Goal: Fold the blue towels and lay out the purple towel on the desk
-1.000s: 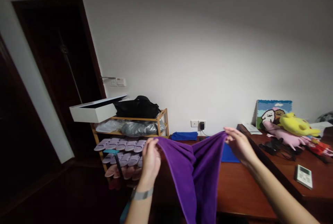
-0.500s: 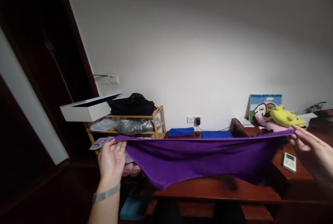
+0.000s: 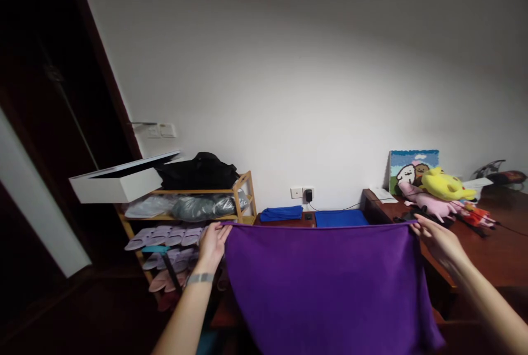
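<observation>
A purple cloth (image 3: 325, 283) hangs spread out in front of me, its top edge stretched nearly straight between both hands. My left hand (image 3: 213, 245) pinches the top left corner, with a grey band on the wrist. At the top right corner, my right hand (image 3: 437, 237) is closed on the same edge. The lower part of the cloth drops past the bottom of the view and hides much of the wooden bench behind it. Just beyond the top edge lie a folded blue cloth (image 3: 281, 213) and a flat blue piece (image 3: 341, 218).
On the left, a wooden shoe rack (image 3: 247, 195) bears several slippers (image 3: 165, 235), plastic-wrapped items, a black bag (image 3: 198, 172) and a white box (image 3: 117, 186). Plush toys (image 3: 443, 184) and a picture (image 3: 414, 168) occupy the desk (image 3: 499, 245) at right. A black plug (image 3: 308, 195) sits in the wall socket.
The purple cloth has swung down and now hangs long instead of billowing up short. My hands have come closer together, the right one moving left. The view has shifted slightly to the right.
</observation>
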`<state>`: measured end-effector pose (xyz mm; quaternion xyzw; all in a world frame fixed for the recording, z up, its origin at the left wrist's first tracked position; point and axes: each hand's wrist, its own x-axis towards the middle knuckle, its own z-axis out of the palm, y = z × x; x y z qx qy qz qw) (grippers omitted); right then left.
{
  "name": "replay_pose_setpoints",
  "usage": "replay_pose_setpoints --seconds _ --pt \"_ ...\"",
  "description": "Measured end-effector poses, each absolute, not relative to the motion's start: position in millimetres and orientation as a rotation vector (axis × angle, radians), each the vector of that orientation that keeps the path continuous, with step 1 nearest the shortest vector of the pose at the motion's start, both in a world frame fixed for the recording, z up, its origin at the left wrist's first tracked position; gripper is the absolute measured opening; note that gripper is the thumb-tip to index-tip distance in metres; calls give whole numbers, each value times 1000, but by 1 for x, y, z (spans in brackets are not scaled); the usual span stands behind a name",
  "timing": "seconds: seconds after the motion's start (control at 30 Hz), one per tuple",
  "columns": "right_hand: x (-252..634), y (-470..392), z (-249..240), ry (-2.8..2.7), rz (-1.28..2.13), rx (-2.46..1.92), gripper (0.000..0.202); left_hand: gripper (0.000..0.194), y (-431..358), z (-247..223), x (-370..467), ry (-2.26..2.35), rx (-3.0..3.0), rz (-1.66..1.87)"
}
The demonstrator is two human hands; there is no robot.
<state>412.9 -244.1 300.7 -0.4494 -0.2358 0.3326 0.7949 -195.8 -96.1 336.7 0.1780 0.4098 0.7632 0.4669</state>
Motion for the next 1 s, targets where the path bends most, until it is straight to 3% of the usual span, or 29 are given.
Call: replay_pose_setpoints --seconds 0.23,0.37,0.47,0.67,0.77,0.87,1.0 --pt "427 -190 350 -615 636 -900 28 15 -47 397 -192 875 550 1947" --pt "431 -207 343 -683 533 -945 39 10 -64 387 -211 829 600 2001" --pt "425 -235 288 -697 480 -1109 46 9 -95 332 -224 917 555 1990" --pt "395 -267 103 -635 666 -1438 61 14 -155 170 -224 1309 321 1768" --pt "378 -274 34 -607 724 -1582 60 13 -167 106 -231 1412 308 1652" --pt "373 -279 4 -651 758 -1653 53 19 -163 65 -254 1463 441 1545" --pt "390 -286 2 -743 746 -1704 48 31 -155 41 -285 1449 590 1493"
